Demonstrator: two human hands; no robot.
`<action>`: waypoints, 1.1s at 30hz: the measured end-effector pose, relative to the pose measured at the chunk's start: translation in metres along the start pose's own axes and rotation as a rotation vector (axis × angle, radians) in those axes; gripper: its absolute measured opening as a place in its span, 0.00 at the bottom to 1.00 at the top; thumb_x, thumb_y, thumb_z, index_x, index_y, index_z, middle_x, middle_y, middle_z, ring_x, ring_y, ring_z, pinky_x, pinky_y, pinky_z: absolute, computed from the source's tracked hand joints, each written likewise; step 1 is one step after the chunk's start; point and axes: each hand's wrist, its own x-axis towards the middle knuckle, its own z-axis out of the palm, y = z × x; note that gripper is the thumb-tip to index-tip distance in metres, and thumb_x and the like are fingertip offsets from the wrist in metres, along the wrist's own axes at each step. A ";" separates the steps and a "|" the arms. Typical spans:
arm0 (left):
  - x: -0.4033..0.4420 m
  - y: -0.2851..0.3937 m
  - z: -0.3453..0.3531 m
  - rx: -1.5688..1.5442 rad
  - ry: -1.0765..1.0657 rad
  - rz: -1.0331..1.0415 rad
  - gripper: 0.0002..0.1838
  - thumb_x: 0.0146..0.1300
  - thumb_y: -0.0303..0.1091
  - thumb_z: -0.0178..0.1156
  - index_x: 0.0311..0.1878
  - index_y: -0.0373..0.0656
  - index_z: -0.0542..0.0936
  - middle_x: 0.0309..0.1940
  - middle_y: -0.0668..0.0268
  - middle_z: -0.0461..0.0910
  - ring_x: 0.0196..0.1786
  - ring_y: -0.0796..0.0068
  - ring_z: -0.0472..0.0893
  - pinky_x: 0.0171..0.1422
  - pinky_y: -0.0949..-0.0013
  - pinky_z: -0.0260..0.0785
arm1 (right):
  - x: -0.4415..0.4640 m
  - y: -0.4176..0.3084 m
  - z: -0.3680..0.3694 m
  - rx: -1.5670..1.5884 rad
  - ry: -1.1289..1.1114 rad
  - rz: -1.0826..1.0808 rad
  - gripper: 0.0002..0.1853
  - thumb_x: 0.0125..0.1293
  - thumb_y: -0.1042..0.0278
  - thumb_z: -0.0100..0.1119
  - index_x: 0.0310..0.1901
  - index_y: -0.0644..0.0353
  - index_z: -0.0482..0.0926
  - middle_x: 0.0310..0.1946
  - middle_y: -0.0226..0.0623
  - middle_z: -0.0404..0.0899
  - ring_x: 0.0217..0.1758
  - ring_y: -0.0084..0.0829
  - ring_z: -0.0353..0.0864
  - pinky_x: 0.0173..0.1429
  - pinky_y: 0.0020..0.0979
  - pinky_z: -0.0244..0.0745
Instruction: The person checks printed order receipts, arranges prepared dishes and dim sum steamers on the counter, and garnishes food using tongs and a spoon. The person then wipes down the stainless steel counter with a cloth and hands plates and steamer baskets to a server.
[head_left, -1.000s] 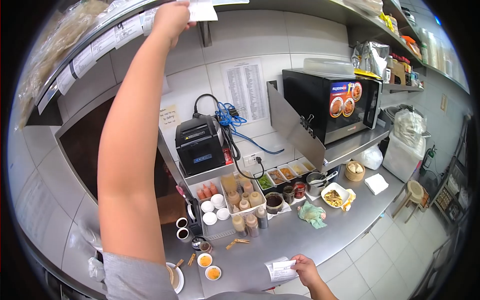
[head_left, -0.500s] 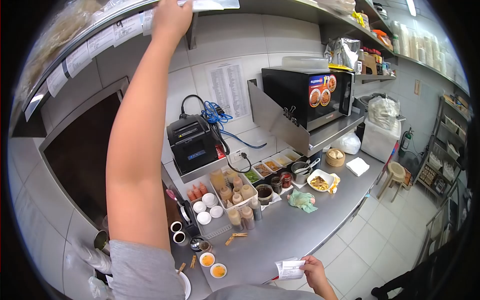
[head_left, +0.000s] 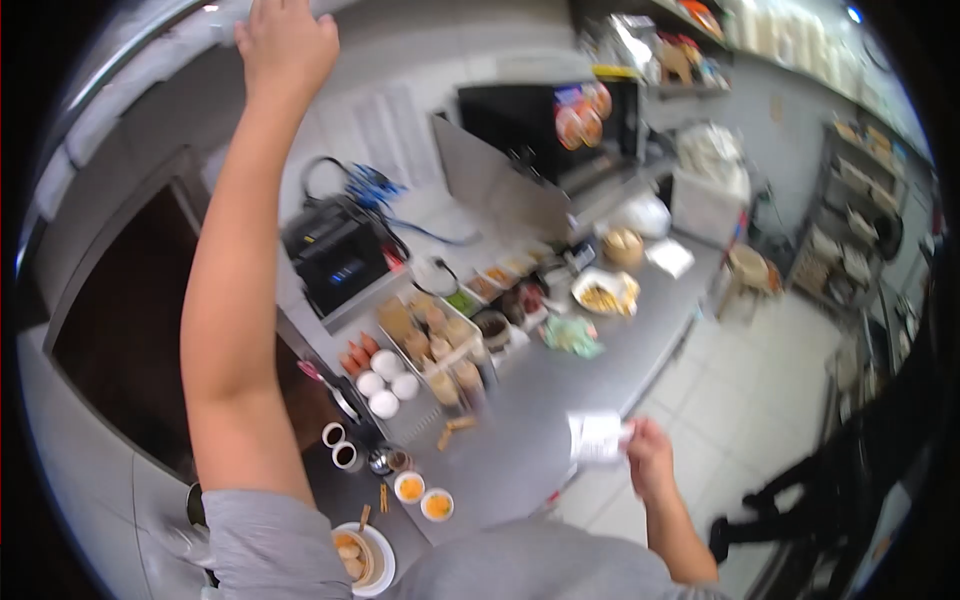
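- Your right hand [head_left: 652, 462], right of the lower centre, pinches white paper [head_left: 596, 437]; blur hides how many sheets.
- Your left hand [head_left: 287, 48] is raised at the upper left; you cannot tell whether it grips anything.
- Two dark-filled cups [head_left: 344, 456] and two orange-filled bowls [head_left: 437, 505] stand at the lower left.
- Four white round containers [head_left: 383, 404] and one black printer [head_left: 335, 265] sit left of centre.

Grey shirt [head_left: 530, 565] with a short grey sleeve [head_left: 270, 540], bare hands [head_left: 290, 55]
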 end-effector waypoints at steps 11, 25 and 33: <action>-0.393 0.207 -0.199 -2.107 -1.950 -0.957 0.21 0.69 0.41 0.48 0.56 0.34 0.71 0.48 0.60 0.78 0.50 0.72 0.77 0.56 0.69 0.67 | -0.088 -0.049 -0.009 -0.211 0.230 -0.034 0.12 0.56 0.80 0.54 0.43 0.64 0.74 0.33 0.30 0.78 0.34 0.19 0.75 0.41 0.22 0.70; -0.387 0.370 -0.345 -2.247 -2.453 -0.634 0.14 0.68 0.33 0.47 0.50 0.36 0.75 0.43 0.61 0.80 0.41 0.74 0.81 0.44 0.70 0.76 | -0.293 -0.092 -0.159 0.171 0.636 -0.259 0.08 0.57 0.83 0.52 0.39 0.63 0.74 0.33 0.33 0.77 0.36 0.23 0.78 0.44 0.25 0.74; -0.358 0.523 -0.559 -2.421 -2.910 0.109 0.21 0.70 0.41 0.44 0.61 0.41 0.65 0.48 0.62 0.76 0.44 0.74 0.80 0.43 0.70 0.75 | -0.462 -0.116 -0.237 -0.032 1.238 -0.441 0.06 0.57 0.80 0.55 0.37 0.64 0.76 0.33 0.32 0.78 0.34 0.20 0.76 0.41 0.22 0.72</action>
